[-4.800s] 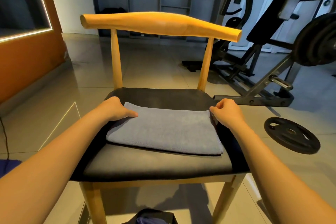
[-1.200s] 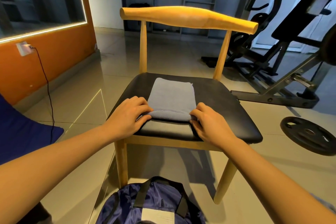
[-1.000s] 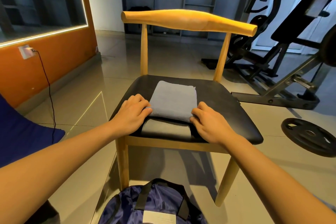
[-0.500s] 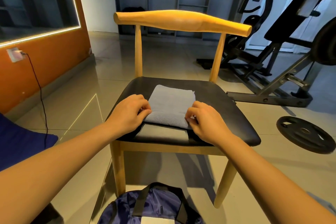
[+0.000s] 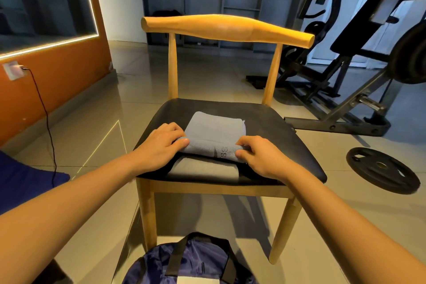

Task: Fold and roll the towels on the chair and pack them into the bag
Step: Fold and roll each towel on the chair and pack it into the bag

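Both hands rest on the black seat of the wooden chair point(image 5: 288, 143), one at each end of the rolled near edge of a grey-blue towel point(image 5: 216, 129). The left hand point(image 5: 161, 143) lies palm down with its fingers curled over the left end of the roll, thumb tip touching the cloth; it presses on the fabric more than it pinches it. The right hand point(image 5: 258, 154) mirrors it at the right end, fingers bent and tucked against the roll, with dark woven lettering on the towel showing just beside its fingertips. Beyond the hands, away from the person, the unrolled part of the towel lies flat toward the chair's backrest, its far right corner slightly frayed. Between the hands and the front edge of the seat the cushion is bare and catches a pale reflection. Below the wrists, on the tiled floor in front of the chair, sits a dark blue bag point(image 5: 198, 260) with black straps, its top open. Well to the right of the right hand a black weight plate point(image 5: 382, 170) lies flat on the floor.
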### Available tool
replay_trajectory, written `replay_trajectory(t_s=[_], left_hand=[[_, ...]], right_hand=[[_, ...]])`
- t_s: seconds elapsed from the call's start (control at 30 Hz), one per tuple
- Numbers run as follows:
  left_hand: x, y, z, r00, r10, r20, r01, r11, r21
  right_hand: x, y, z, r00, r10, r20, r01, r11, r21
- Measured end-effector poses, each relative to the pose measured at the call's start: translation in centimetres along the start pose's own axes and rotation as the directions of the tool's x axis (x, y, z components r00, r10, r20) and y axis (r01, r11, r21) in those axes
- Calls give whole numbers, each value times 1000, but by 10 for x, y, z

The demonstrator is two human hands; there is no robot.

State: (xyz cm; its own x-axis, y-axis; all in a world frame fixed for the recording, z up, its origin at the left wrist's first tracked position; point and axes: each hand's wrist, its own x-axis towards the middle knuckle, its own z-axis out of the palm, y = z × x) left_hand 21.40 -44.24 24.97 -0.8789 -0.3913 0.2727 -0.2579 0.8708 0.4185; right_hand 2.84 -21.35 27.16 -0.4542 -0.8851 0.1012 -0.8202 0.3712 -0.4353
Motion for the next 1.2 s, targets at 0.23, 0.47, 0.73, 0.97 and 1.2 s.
replay_trajectory(t_s=[0.23,0.47,0.73,0.97,1.2], left_hand=[[14,3,1,988,-135,-71,129,988,-81],[11,5,7,954,46,-296,-51,999,-9],[4,-12,-1,997,71,-43,-74,995,-68],[25,-1,-4,987,-118,105,134,977,-165],[41,2,6,971,-170,-171,153,982,-108]], right_hand=[[12,5,2,981,195,3,-194,974,118],[1,0,11,935,-202,-291,118,952,-282],[-3,6,7,968,-196,-154,147,948,-280],[15,6,-10,993,58,99,-72,987,141],[23,7,-1,982,-33,-187,1,986,-169]])
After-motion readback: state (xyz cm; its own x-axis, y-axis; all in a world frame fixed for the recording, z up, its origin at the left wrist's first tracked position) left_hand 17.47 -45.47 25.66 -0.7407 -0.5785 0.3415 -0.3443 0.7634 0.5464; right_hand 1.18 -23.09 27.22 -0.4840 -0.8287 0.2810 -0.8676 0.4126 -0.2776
